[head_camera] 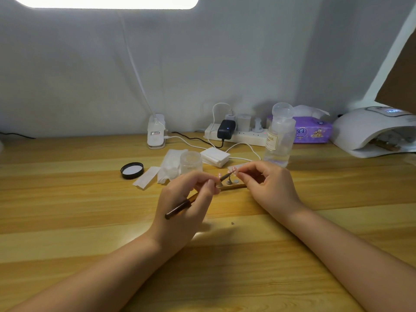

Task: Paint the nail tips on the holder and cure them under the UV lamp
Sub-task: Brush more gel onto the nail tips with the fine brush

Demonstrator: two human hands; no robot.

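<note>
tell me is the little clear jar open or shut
Open. The jar stands upright with no lid on its mouth; a black lid lies apart on the table, inner side up.

Bright overhead light panel (105,1), blown out w/ glare. Below it, wall dims to grey; surface (67,199) evenly lit, soft shadows under forearms. Wide-angle bowing at edges; slightly soft.

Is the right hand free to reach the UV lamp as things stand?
Probably not yet: the right hand is pinching a nail tip over the holder. The path across the table to the UV lamp looks unobstructed, though.
</note>
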